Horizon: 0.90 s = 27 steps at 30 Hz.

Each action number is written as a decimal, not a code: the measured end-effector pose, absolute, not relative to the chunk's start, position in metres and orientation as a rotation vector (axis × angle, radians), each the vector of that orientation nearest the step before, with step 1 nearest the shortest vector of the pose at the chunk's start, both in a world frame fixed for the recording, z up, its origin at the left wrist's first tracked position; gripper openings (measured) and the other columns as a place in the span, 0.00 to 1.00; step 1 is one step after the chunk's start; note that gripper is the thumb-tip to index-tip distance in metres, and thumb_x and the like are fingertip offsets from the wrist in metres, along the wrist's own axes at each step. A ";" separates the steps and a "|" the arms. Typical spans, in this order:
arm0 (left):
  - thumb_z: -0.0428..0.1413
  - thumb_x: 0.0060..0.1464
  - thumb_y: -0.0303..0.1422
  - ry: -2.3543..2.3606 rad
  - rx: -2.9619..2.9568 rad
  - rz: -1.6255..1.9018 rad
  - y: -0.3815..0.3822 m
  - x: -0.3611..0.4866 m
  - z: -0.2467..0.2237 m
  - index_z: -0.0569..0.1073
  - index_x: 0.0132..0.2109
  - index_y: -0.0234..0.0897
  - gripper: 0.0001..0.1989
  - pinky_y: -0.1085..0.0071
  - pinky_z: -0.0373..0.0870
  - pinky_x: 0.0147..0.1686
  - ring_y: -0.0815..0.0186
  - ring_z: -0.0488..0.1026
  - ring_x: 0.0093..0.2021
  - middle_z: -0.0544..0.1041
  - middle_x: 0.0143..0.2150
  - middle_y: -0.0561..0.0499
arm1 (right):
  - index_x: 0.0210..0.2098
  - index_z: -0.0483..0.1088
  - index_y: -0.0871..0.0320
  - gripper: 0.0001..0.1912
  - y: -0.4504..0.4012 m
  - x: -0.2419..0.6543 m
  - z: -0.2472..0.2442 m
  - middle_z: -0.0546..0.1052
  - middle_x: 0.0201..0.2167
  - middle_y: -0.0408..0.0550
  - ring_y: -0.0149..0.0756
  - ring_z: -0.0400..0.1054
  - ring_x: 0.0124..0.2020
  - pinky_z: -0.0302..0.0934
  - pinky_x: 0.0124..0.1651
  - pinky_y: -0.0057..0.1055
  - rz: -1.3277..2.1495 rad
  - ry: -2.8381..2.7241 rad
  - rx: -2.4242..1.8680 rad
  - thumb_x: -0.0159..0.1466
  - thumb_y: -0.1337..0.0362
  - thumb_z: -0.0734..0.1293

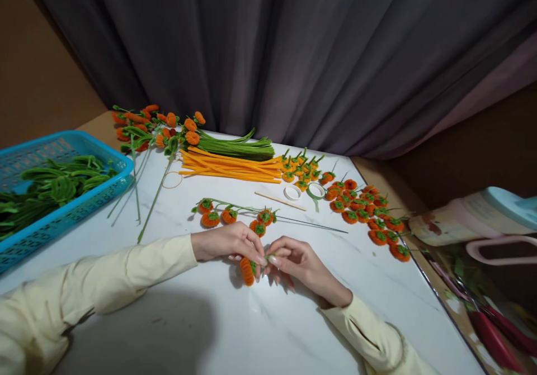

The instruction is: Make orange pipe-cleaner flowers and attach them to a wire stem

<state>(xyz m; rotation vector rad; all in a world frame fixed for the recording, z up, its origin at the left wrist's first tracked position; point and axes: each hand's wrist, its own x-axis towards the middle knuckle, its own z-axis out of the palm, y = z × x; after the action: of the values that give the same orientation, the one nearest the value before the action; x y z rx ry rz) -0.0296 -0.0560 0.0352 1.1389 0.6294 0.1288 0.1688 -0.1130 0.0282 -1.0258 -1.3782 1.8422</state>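
Note:
My left hand (235, 242) is closed in a pinch on the green stem of an orange fuzzy pumpkin (246, 272), which hangs just below the fingertips. Right beside it, my right hand (293, 260) pinches the same small green stem, its fingertips almost touching the left ones. Behind the hands lies a stem with orange pumpkins (229, 214) along it, near thin dark wires (312, 223). A thin wooden stick (280, 200) and two tape rolls, one white (292, 192) and one green (316, 190), rest farther back.
A blue basket (79, 196) of green leaves stands at left. Orange strips (230, 165), green strips (239, 147) and finished stems (145, 123) lie at the back. Loose pumpkins (361, 204) spread at right, near a cup (474, 216) and red-handled tools (493, 336).

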 end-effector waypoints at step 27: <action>0.64 0.42 0.37 0.623 1.079 0.084 -0.057 -0.030 0.034 0.74 0.30 0.31 0.12 0.77 0.50 0.19 0.72 0.67 0.20 0.76 0.22 0.50 | 0.33 0.71 0.61 0.08 -0.121 0.167 0.021 0.72 0.17 0.42 0.24 0.61 0.15 0.56 0.20 0.21 1.132 -1.849 -1.028 0.64 0.64 0.63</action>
<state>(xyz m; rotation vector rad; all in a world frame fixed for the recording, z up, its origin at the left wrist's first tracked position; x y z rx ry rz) -0.0303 -0.0570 0.0341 1.0794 0.6230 0.0840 0.1672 -0.1210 0.0207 -1.0284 -1.8494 1.1319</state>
